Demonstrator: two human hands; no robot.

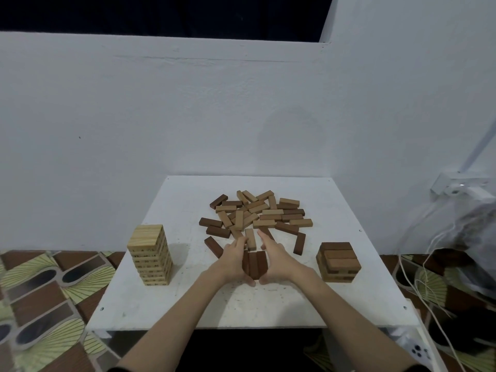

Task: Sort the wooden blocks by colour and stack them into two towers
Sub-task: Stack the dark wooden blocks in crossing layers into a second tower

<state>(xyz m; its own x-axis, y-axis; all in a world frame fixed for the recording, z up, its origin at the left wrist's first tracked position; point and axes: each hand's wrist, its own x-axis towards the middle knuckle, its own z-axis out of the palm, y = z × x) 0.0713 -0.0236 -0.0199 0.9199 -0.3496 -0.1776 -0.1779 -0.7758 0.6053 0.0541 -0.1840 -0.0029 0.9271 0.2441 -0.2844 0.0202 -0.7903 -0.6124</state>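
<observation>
Both hands meet at lower centre of the frame. The left hand point(233, 260) and right hand point(276, 260) press inward from either side on three dark blocks point(255, 264) held side by side as one layer, fingers curled around the outer faces, thumbs at the near ends.

Handling, as judged: the blocks look like light, rigid, smooth-faced wood. A row of three stays together only under steady squeeze on the long outer faces; the middle block could slip out if pressure eases. Hold low and level.

The loose pile point(255, 214), mixed light and dark, lies at centre of the white worktop point(171, 310), just above the hands. A tall light tower point(150, 255) stands at left of the worktop. A shorter tower point(338, 261) stands at right, with dark blocks on top and paler layers lower down; it appears the destination for the held row.

No containers are in view. Cables point(429, 253) hang at right of the frame.
</observation>
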